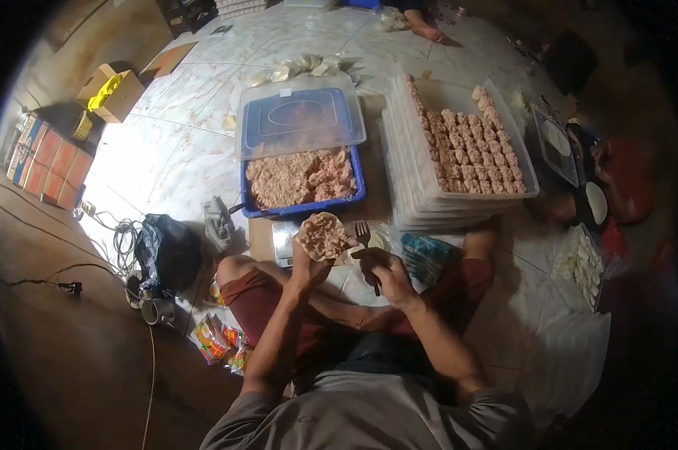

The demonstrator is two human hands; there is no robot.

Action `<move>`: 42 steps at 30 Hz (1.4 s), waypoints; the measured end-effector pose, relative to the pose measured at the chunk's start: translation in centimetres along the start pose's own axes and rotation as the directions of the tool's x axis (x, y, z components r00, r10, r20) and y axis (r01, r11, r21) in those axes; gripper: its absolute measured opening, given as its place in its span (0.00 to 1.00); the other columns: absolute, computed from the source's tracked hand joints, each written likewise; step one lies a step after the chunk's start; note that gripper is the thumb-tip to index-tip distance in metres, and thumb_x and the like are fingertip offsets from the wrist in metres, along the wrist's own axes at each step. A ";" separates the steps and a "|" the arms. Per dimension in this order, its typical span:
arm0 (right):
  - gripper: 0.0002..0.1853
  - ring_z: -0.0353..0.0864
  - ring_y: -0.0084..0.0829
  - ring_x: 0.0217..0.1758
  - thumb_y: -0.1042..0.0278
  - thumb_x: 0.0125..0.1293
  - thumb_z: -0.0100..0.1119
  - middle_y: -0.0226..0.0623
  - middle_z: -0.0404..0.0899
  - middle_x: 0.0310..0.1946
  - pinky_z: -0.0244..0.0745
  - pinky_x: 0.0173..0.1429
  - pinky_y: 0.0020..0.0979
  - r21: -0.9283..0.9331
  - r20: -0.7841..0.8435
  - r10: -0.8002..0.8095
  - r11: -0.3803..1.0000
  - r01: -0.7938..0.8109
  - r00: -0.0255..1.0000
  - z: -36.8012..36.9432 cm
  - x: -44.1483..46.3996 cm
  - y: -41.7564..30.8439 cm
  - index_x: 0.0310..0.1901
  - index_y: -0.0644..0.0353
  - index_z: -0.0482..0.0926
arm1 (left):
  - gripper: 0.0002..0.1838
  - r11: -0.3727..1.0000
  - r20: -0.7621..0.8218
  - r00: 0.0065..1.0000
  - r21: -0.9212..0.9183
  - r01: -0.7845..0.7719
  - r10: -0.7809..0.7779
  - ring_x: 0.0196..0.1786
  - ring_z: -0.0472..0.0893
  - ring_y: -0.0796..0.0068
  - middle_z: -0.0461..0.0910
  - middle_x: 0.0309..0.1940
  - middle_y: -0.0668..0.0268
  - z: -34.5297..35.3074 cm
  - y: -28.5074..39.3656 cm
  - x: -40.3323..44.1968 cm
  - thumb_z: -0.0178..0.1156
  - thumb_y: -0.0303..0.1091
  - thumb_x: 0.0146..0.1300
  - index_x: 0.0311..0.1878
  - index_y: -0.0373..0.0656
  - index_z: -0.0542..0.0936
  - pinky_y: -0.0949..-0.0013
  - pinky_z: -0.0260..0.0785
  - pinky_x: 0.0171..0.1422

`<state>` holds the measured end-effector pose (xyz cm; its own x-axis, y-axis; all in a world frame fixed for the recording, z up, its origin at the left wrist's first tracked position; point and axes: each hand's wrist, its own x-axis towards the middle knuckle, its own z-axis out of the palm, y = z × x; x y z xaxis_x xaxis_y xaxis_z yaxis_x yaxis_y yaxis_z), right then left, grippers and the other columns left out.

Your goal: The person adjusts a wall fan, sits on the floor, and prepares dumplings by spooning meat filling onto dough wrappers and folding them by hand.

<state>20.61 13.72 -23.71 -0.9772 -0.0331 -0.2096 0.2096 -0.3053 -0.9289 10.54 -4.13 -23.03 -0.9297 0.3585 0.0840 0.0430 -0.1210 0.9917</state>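
My left hand (311,268) holds up a round dough wrapper (303,241) with ground meat filling (325,234) spread over it. Close to its right edge, my right hand (393,279) grips a fork (363,232), tines up. Just beyond both hands is a blue tub (363,187) of the same meat mixture (294,178), its far half covered by a translucent lid (301,120). Under the fork, a pale round stack (376,241), perhaps more wrappers, is partly hidden. A metallic scale-like box (283,241) sits behind my left hand.
To the right, stacked clear trays (406,180) carry rows of dumplings (474,150). Another person's hand (616,195) is at the far right, near a tray of white pieces (579,266). A black bag (166,251), a mug (159,310) and cables (125,244) lie left.
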 end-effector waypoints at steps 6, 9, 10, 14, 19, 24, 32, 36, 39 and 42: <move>0.09 0.78 0.43 0.36 0.78 0.65 0.52 0.46 0.76 0.30 0.72 0.42 0.36 -0.767 -0.003 -0.354 0.601 0.225 0.935 -0.2 0.6 -2.5 0.43 0.69 0.80 | 0.20 0.862 0.035 0.990 0.488 -0.137 0.138 0.38 0.81 0.78 0.82 0.31 0.67 0.9 -0.6 0.4 0.79 0.31 0.49 0.40 0.38 0.78 0.72 0.72 0.41; 0.11 0.72 0.29 0.27 0.74 0.68 0.52 0.32 0.72 0.23 0.68 0.35 0.29 -0.686 -0.001 -0.521 0.622 0.379 0.853 -1.9 0.9 -1.0 0.46 0.69 0.81 | 0.20 0.927 0.025 0.995 0.359 -0.104 0.102 0.38 0.81 0.78 0.80 0.28 0.69 0.4 1.1 0.8 0.80 0.31 0.48 0.38 0.38 0.78 0.73 0.72 0.41; 0.11 0.69 0.23 0.27 0.74 0.70 0.52 0.27 0.71 0.24 0.65 0.34 0.25 -0.450 -0.060 -0.231 0.875 0.181 0.971 -2.2 0.2 -0.4 0.48 0.67 0.81 | 0.21 0.868 0.035 0.984 0.467 -0.169 0.172 0.37 0.79 0.77 0.80 0.34 0.68 -0.3 0.0 0.9 0.80 0.30 0.46 0.38 0.38 0.77 0.72 0.73 0.40; 0.13 0.69 0.16 0.29 0.76 0.71 0.49 0.18 0.72 0.28 0.65 0.34 0.23 -0.234 0.025 -0.147 0.961 0.148 0.989 0.1 -0.1 0.7 0.53 0.63 0.80 | 0.17 0.960 0.011 0.975 0.169 -0.221 0.223 0.37 0.79 0.71 0.77 0.32 0.63 2.1 1.8 0.6 0.76 0.30 0.50 0.38 0.39 0.77 0.71 0.71 0.43; 0.05 0.75 0.39 0.33 0.77 0.69 0.52 0.47 0.75 0.30 0.68 0.39 0.35 -0.632 -0.084 -0.488 0.700 0.333 0.869 0.2 0.5 -1.1 0.39 0.69 0.77 | 0.22 0.885 -0.013 0.989 0.448 -0.123 0.144 0.35 0.78 0.68 0.77 0.33 0.63 0.6 1.4 1.0 0.78 0.33 0.51 0.43 0.40 0.76 0.68 0.72 0.42; 0.12 0.60 0.08 0.28 0.72 0.74 0.50 0.13 0.67 0.29 0.54 0.32 0.15 -0.227 -0.022 -0.016 0.974 0.010 1.000 -1.0 -1.4 0.3 0.52 0.61 0.82 | 0.28 0.985 -0.008 1.000 0.170 0.000 0.001 0.41 0.75 0.77 0.77 0.38 0.67 -0.9 4.8 0.7 0.80 0.37 0.50 0.49 0.40 0.75 0.72 0.71 0.47; 0.14 0.62 0.11 0.26 0.72 0.74 0.50 0.18 0.67 0.25 0.57 0.30 0.17 -0.086 0.077 0.019 0.996 -0.012 0.997 0.0 -1.7 -0.2 0.57 0.62 0.80 | 0.19 0.987 0.004 0.997 0.138 -0.075 0.076 0.35 0.75 0.80 0.77 0.33 0.71 -2.0 4.3 1.2 0.73 0.27 0.50 0.43 0.40 0.76 0.73 0.71 0.42; 0.12 0.74 0.25 0.34 0.74 0.71 0.49 0.29 0.75 0.29 0.68 0.40 0.29 -0.355 -0.010 -0.239 0.909 0.220 0.971 2.3 -0.8 0.0 0.51 0.67 0.79 | 0.19 0.966 0.061 0.990 0.218 -0.140 0.129 0.34 0.76 0.78 0.76 0.29 0.66 1.1 -0.1 -0.1 0.73 0.27 0.49 0.42 0.40 0.74 0.69 0.72 0.39; 0.10 0.79 0.34 0.42 0.73 0.72 0.52 0.42 0.79 0.38 0.71 0.46 0.33 -0.744 -0.015 -0.255 0.649 0.160 0.967 -0.7 -1.4 -0.7 0.47 0.67 0.81 | 0.22 0.952 -0.056 0.981 0.258 -0.166 0.187 0.33 0.75 0.78 0.76 0.29 0.68 1.6 3.5 -0.6 0.74 0.25 0.49 0.43 0.41 0.72 0.69 0.72 0.39; 0.12 0.73 0.24 0.32 0.71 0.74 0.52 0.32 0.76 0.29 0.68 0.39 0.28 -0.567 -0.080 -0.406 0.770 0.294 0.910 -0.9 -2.5 -2.1 0.50 0.65 0.82 | 0.28 0.999 -0.014 0.999 -0.009 -0.041 0.040 0.37 0.74 0.79 0.76 0.37 0.69 1.0 3.7 -0.8 0.79 0.24 0.46 0.47 0.41 0.71 0.72 0.72 0.41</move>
<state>22.65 15.31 -21.49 -0.9720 0.1699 0.1622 -0.1070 0.2945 -0.9496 11.78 -3.91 -19.28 -0.9324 0.3400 0.1227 0.0772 -0.1441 0.9865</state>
